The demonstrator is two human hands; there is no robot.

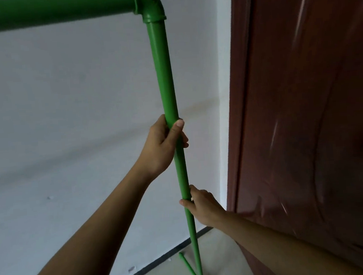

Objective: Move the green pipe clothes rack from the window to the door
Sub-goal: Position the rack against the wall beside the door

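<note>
both my hands, left [163, 148] and right [203, 207], wrap fingers round the green rack's upright [168, 90]; door [305, 116] just beside; only setting down left, i judge.

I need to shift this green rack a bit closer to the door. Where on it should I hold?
Grip the upright pipe of the green rack, left hand high, right hand low, coming from your side. It is slim enough for fingers to wrap, and spaced hands probably steady it.

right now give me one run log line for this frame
left hand: grips rack upright, upper | right hand: grips same upright, lower | rack foot: on floor | door: right beside rack
</note>
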